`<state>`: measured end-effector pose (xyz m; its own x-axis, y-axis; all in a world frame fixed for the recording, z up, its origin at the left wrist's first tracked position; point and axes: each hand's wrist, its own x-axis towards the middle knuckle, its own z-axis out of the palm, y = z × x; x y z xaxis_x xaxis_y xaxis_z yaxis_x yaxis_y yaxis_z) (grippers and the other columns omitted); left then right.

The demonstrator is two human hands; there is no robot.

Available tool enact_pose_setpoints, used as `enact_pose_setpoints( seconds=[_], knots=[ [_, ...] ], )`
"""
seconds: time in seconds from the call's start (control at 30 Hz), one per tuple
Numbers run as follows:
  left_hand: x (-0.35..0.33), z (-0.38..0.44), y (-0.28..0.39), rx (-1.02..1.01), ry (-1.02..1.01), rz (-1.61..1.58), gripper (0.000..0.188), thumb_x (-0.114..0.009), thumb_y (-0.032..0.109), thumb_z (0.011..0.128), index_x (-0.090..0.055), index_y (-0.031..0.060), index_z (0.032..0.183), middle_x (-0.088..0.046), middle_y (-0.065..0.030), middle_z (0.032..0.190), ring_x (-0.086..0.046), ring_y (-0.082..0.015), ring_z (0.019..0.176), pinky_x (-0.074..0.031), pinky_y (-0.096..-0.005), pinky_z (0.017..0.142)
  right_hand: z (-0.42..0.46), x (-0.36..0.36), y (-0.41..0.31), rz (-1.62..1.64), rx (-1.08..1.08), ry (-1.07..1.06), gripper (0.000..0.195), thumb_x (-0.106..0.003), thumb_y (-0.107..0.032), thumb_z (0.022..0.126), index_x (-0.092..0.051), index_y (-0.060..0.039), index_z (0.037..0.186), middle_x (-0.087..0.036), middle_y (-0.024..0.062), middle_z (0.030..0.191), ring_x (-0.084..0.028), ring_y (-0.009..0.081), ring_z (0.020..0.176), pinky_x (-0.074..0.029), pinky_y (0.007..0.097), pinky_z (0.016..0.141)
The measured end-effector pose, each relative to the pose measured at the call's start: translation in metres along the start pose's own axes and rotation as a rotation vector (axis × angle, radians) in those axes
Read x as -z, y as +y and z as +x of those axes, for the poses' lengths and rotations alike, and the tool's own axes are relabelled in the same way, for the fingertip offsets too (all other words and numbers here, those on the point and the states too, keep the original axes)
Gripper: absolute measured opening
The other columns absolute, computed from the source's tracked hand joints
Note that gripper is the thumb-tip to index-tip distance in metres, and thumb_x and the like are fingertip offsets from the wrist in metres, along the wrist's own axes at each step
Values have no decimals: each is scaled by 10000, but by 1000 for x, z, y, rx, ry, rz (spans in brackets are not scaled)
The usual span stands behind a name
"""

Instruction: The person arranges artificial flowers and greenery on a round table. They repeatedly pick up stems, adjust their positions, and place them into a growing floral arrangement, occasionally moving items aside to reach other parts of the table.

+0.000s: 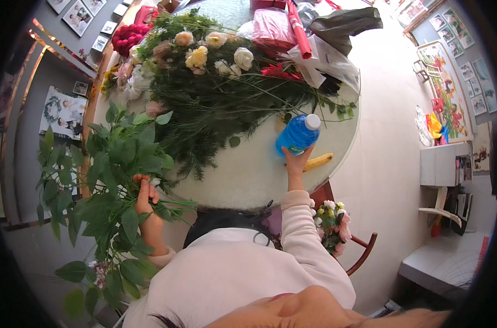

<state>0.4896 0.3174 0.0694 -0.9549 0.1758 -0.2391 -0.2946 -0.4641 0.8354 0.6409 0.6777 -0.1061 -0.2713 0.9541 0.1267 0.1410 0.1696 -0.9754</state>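
My left hand (146, 194) is closed round the stems of a large bunch of leafy green stems (109, 164), held off the near left edge of the round table (248, 180); leaves cover part of the fingers. My right hand (296, 158) grips the lower part of a bottle of blue liquid (295, 135) with a white cap, which leans over the table's right side. Just right of that hand a banana (320, 162) lies on the table. Feathery green foliage (215, 98) spreads across the table, with a white rose (243, 58) and yellow and peach flowers (196, 57) on top.
Pink plastic-wrapped packs (273, 26), a red roll (299, 33) and a dark plastic bag (346, 24) lie at the table's far right. Dark red berry-like balls (127, 39) sit far left. Beside me at right, a wooden chair (369, 250) stands by a pink and white bouquet (334, 225).
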Motion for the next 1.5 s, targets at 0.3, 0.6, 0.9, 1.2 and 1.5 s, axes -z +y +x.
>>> enact_pose_setpoints(
  seconds=[0.3, 0.6, 0.9, 1.2, 1.5],
  knots=[
    [17, -7, 6, -20, 107, 3, 149, -455, 115, 879, -504, 142, 1017, -503, 35, 931, -359, -46, 569, -303, -192, 457, 19, 13, 8, -306, 27, 12, 917, -790, -185, 489, -268, -70, 1234, -420, 162, 1172, -389, 312, 1096, -318, 405, 915],
    [23, -5, 1, 13, 229, -9, 145, -490, 117, 863, -514, 152, 1001, -515, 34, 936, -372, -43, 546, -297, -189, 439, 46, 33, 16, -164, 84, -49, 945, -776, -171, 551, -202, -34, 1289, -368, 162, 1239, -331, 287, 1171, -263, 360, 966],
    [21, -7, -6, -13, 194, -65, 156, -515, 137, 850, -510, 136, 1007, -513, 32, 916, -378, -45, 571, -297, -194, 458, -22, 39, -4, -261, -4, -16, 486, -620, -106, 755, -395, -5, 1174, -498, 106, 1014, -487, 210, 877, -390, 310, 780],
    [47, -14, -15, -59, 281, -67, 194, -553, 181, 833, -513, 166, 1022, -539, 23, 941, -385, -47, 537, -306, -214, 434, 101, -162, -72, -401, 852, -366, 256, -520, -82, 799, -514, -11, 1045, -537, 144, 1053, -514, 293, 951, -404, 340, 813],
    [119, -30, -6, -284, 365, -78, 190, -525, 151, 847, -510, 152, 1037, -540, 20, 913, -386, -45, 535, -305, -216, 414, 193, -219, -63, -683, 659, -842, 200, -606, -222, 740, -633, -40, 817, -612, 132, 737, -600, 246, 681, -455, 317, 634]
  ],
)
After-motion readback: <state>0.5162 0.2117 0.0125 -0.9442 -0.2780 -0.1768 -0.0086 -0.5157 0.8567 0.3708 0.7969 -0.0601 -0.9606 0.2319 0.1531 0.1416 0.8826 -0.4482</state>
